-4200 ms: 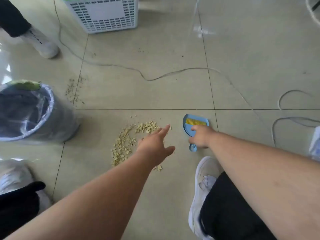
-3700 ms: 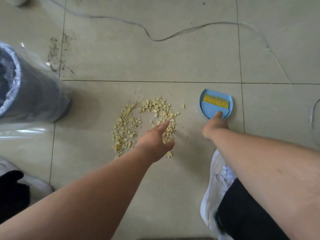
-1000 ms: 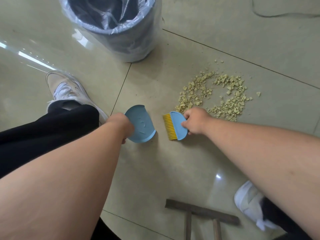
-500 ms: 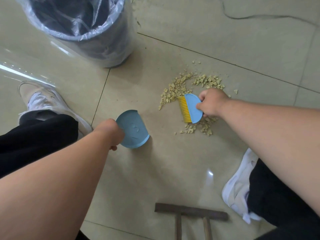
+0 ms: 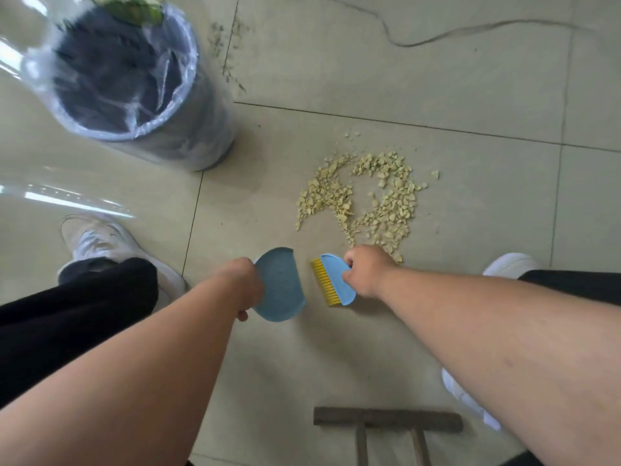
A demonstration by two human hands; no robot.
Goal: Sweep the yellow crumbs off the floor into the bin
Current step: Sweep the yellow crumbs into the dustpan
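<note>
Nearest the camera, both bare forearms reach forward over the tiled floor point(image 5: 336, 348). Curled fingers of the left hand point(image 5: 240, 285) grip the blue dustpan point(image 5: 280, 285); the right hand point(image 5: 366, 272) is closed round the blue brush point(image 5: 336, 279), its yellow bristles facing the pan, a small gap between them. Just beyond the right hand lie the yellow crumbs point(image 5: 363, 196). Farther left stands the bag-lined bin point(image 5: 134, 85), and a thin cable point(image 5: 437, 35) trails across the far tiles.

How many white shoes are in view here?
3. One shoe is at left beside the black trouser leg, one at right beyond the right forearm, one at lower right, partly hidden under that forearm. More may be out of frame.
</note>
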